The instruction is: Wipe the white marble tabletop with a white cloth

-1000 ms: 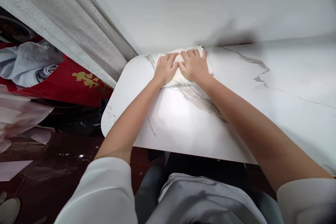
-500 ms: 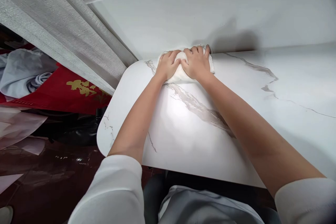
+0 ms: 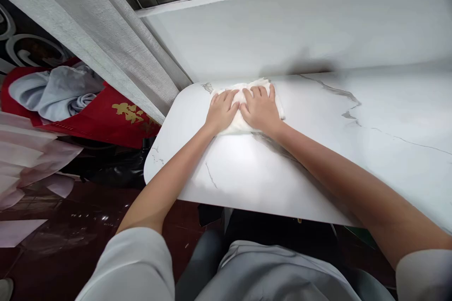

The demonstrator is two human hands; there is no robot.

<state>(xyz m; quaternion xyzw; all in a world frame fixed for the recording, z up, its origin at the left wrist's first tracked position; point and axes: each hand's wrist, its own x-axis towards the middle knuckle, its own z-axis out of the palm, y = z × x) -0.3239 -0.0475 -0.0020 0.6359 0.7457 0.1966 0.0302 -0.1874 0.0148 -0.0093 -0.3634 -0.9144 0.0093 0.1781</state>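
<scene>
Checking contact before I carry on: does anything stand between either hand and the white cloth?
Nothing visible does: the left hand and right hand rest palm-down on the white cloth, which lies on the tabletop. The undersides of the palms are hidden.

Cloth [image 3: 241,125] lies on desk [image 3: 254,178]; left hand [image 3: 221,112] on its 9 o'clock side, right hand [image 3: 262,109] on its 3 o'clock side. From cloth: wall [image 3: 268,37], 12 o'clock; curtain [image 3: 120,33], 10; bag [image 3: 100,124] containing fabric [image 3: 65,89], 9.
</scene>
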